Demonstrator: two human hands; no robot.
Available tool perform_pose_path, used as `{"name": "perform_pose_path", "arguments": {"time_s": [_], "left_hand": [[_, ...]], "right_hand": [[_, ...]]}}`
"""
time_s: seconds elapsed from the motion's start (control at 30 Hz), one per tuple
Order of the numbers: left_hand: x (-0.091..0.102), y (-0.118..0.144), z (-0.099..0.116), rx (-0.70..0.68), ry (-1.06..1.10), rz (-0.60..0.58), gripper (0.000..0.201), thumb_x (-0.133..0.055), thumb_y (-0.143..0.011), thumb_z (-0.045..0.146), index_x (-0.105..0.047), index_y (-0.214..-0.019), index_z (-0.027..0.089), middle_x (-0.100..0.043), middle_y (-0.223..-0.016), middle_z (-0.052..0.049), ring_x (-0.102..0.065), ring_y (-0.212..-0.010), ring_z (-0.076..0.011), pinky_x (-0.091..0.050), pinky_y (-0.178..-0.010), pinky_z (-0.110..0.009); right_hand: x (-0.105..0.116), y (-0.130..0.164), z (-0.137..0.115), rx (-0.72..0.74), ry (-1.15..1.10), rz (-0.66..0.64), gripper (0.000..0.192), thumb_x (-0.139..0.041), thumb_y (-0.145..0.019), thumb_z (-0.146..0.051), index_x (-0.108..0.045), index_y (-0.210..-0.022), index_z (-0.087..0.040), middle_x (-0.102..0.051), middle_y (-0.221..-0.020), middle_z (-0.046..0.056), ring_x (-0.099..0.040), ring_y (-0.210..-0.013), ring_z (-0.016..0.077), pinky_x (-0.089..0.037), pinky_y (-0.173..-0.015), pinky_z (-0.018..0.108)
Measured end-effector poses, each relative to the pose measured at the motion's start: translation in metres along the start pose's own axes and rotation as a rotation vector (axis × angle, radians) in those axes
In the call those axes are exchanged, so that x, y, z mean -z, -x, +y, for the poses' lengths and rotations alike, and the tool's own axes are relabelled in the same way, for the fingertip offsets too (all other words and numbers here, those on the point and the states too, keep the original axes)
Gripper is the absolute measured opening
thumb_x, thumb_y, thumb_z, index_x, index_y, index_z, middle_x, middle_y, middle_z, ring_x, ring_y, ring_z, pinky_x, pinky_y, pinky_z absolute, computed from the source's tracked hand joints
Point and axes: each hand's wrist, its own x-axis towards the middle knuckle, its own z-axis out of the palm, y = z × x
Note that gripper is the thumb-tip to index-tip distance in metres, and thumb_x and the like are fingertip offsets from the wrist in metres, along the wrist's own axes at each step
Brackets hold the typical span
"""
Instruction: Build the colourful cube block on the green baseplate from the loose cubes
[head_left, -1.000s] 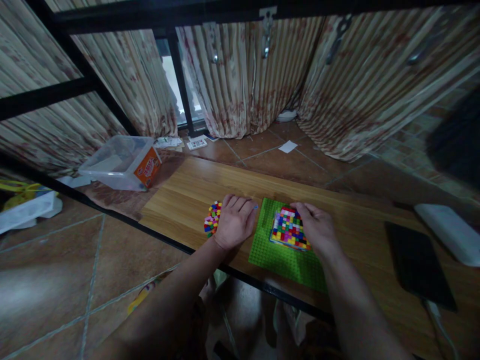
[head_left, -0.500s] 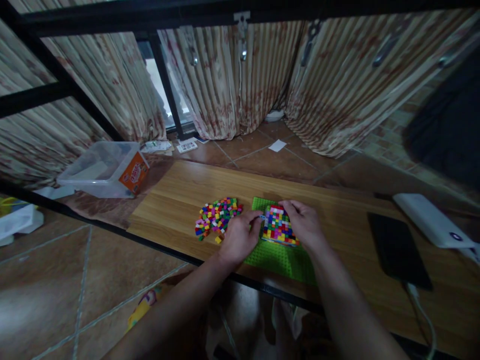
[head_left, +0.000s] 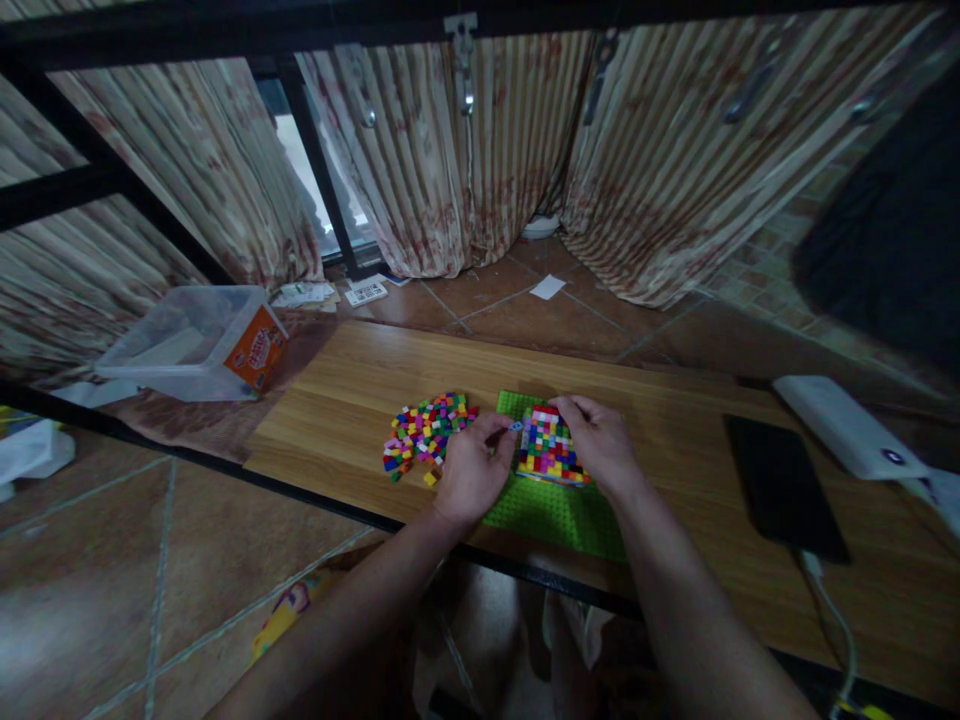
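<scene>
My left hand pinches a small light blue toy brick between thumb and fingertips, just left of a multicoloured brick build. That build, rectangular and covered in small coloured bricks, sits on a green studded baseplate. At the build's far right corner, my right hand grips its edge with bent fingers, which partly cover that side. A pile of loose coloured bricks lies left of the baseplate, some of it behind my left hand.
The wooden table carries a black tablet or phone with a cable, and a white device at the right. A clear plastic bin with an orange label stands at the left. Striped curtains hang behind.
My left hand has drawn slightly back from the build, and the light blue brick now shows more clearly at its fingertips. My right hand stays at the build. The view has shifted slightly.
</scene>
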Motion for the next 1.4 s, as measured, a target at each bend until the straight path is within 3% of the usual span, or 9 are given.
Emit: {"name": "perform_pose_path", "arguments": {"time_s": [0.2, 0.47, 0.67, 0.9, 1.17, 1.4], "left_hand": [[0.005, 0.0, -0.001, -0.123, -0.261, -0.019, 0.013, -0.051, -0.086, 0.016, -0.063, -0.092, 0.019, -0.071, -0.088, -0.004, -0.068, -0.078, -0.0159, -0.053, -0.073, -0.026], [0.001, 0.003, 0.006, -0.189, -0.395, -0.088, 0.015, -0.05, -0.087, 0.013, -0.063, -0.089, 0.019, -0.07, -0.081, -0.004, -0.068, -0.076, -0.0172, -0.052, -0.072, -0.027], [0.003, 0.003, 0.01, -0.134, -0.285, -0.074, 0.017, -0.049, -0.087, 0.015, -0.065, -0.092, 0.02, -0.071, -0.083, -0.003, -0.068, -0.075, -0.0164, -0.05, -0.072, -0.027], [0.0, -0.004, 0.005, -0.003, -0.084, -0.06, 0.017, -0.051, -0.086, 0.014, -0.066, -0.079, 0.017, -0.069, -0.078, -0.002, -0.064, -0.073, -0.0142, -0.048, -0.068, -0.024], [-0.003, -0.009, 0.003, 0.091, 0.149, -0.05, 0.008, -0.059, -0.079, 0.015, -0.067, -0.077, 0.016, -0.068, -0.074, -0.001, -0.062, -0.07, -0.0131, -0.05, -0.066, -0.023], [-0.005, -0.009, 0.007, 0.17, 0.169, 0.015, 0.006, -0.062, -0.074, 0.012, -0.065, -0.078, 0.016, -0.067, -0.073, 0.0, -0.061, -0.067, -0.0119, -0.049, -0.064, -0.023]], "right_hand": [[0.001, 0.001, -0.002, 0.0, 0.029, -0.005, 0.037, -0.048, -0.084, -0.046, -0.074, -0.084, -0.019, -0.074, -0.08, 0.004, -0.065, -0.077, 0.02, -0.045, -0.071, 0.03], [0.001, 0.0, 0.002, 0.006, 0.027, -0.014, 0.039, -0.047, -0.085, -0.048, -0.074, -0.081, -0.02, -0.074, -0.078, 0.004, -0.064, -0.076, 0.02, -0.045, -0.071, 0.03], [0.001, 0.0, 0.002, 0.013, 0.027, -0.012, 0.038, -0.048, -0.085, -0.047, -0.074, -0.08, -0.02, -0.073, -0.077, 0.004, -0.064, -0.078, 0.0204, -0.045, -0.072, 0.031], [0.001, -0.001, 0.003, 0.015, 0.037, -0.009, 0.038, -0.047, -0.085, -0.047, -0.073, -0.078, -0.02, -0.072, -0.075, 0.003, -0.063, -0.076, 0.0201, -0.044, -0.072, 0.031], [0.0, -0.002, 0.006, 0.013, 0.038, -0.008, 0.038, -0.048, -0.085, -0.048, -0.073, -0.08, -0.02, -0.071, -0.07, 0.003, -0.064, -0.076, 0.0201, -0.045, -0.072, 0.031], [0.001, -0.001, 0.005, 0.013, 0.027, -0.014, 0.038, -0.048, -0.085, -0.048, -0.074, -0.082, -0.02, -0.072, -0.073, 0.003, -0.064, -0.076, 0.02, -0.045, -0.071, 0.031]]}}
